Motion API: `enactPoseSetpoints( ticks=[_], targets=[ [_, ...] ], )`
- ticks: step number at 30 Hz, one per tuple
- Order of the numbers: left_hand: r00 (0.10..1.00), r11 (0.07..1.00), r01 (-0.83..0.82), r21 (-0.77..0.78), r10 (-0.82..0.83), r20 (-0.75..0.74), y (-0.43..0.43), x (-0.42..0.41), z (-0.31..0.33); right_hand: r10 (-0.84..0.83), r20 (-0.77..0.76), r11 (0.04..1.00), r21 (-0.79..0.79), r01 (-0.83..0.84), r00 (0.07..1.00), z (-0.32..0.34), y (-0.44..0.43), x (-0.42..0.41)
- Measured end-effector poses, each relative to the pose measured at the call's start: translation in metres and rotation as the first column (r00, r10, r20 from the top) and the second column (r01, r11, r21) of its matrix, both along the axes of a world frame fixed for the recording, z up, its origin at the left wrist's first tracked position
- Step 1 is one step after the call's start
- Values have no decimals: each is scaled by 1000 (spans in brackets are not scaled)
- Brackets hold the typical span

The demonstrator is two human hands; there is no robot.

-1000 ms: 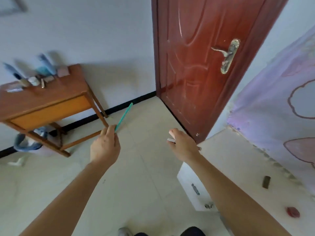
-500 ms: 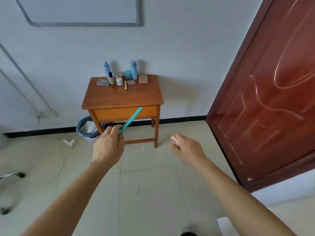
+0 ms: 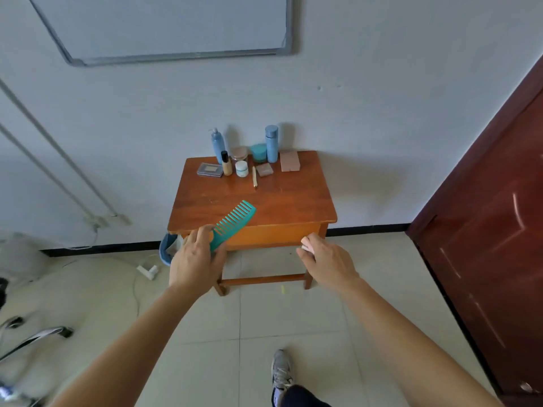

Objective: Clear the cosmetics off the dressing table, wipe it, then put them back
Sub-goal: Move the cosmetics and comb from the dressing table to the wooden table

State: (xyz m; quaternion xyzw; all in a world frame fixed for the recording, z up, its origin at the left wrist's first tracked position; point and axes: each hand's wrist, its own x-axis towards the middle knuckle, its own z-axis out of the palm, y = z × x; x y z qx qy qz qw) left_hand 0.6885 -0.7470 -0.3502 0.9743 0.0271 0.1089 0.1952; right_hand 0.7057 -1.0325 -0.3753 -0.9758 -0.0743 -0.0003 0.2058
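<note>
Left hand (image 3: 197,262) grips teal comb (image 3: 233,224), right hand (image 3: 326,262) pinches pale item (image 3: 307,247), near dressing table (image 3: 293,207).

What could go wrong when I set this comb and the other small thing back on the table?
1. The teal comb juts out long; reaching toward the back row, it could tip the pump bottle or the tall blue bottle, which stand upright in a tight cluster.
2. The slim gold stick lies loose on the table; a nudge might roll it off.
</note>
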Motion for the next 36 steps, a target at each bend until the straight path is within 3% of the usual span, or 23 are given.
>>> enactPoseSetpoints(
  ticks=[6, 13, 17, 27, 36],
  targets=[
    [997, 997, 55, 57, -52, -55, 52, 121, 11, -17, 8, 998, 53, 16, 1000, 12, 45, 137],
    [979, 995, 87, 52, -75, -190, 96, 204, -15, 39, -56, 999, 10, -39, 998, 1, 94, 223],
    [952, 975, 194, 111, -160, -260, 121, 262, -39, -39, -112, 999, -21, 37, 993, -11, 116, 270],
    [804, 894, 438, 94, -343, -486, 152, 375, -88, -174, -192, 979, -140, 149, 966, -47, 146, 330],
    [712, 845, 530, 70, -398, -579, 125, 406, -126, -219, -250, 965, -199, 171, 943, -95, 121, 361]
  ],
)
